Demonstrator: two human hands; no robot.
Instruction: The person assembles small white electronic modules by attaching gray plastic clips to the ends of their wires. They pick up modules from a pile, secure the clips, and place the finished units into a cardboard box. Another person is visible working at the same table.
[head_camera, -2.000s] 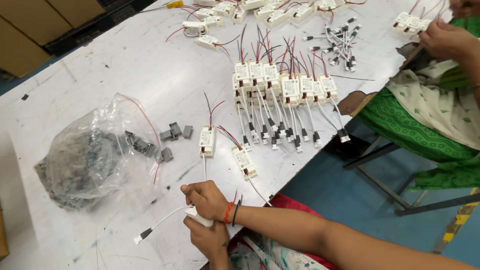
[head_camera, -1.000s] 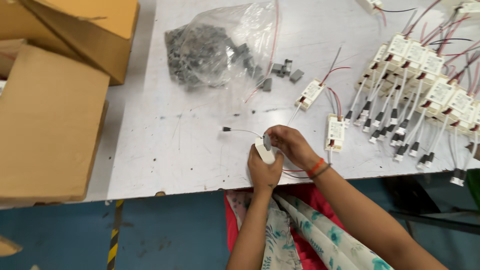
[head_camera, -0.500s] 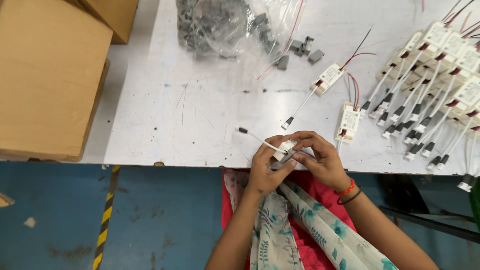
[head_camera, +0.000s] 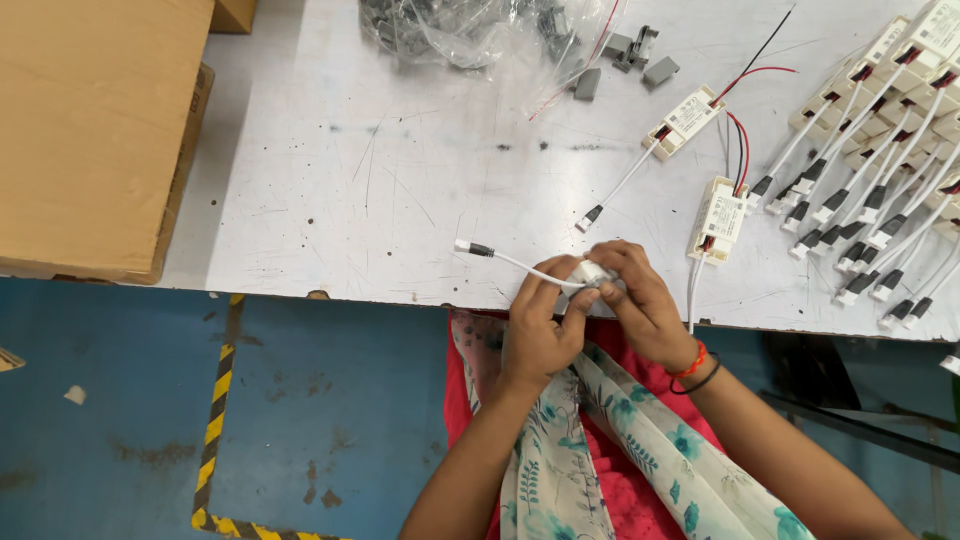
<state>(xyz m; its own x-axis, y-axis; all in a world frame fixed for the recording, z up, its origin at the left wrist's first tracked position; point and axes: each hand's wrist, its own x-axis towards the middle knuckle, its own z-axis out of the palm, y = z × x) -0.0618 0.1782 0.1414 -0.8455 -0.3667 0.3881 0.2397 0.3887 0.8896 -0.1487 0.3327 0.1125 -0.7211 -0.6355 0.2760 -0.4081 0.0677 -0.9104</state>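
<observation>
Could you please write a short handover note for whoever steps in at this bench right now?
Left hand and right hand together grip one small white module at the table edge; its white lead with a dark plug sticks out to the left.
Two more modules lie singly just beyond the hands; a row of wired modules lies at the right.
Loose grey parts and a clear bag of them sit at the far side; a cardboard box on the left.
Whether the held module is finished cannot be told.

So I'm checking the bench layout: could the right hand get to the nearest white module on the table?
Probably yes. The right hand lies close to that white module, with only bare table between them. But both hands grip a small white part, so it would have to let go first.
</observation>
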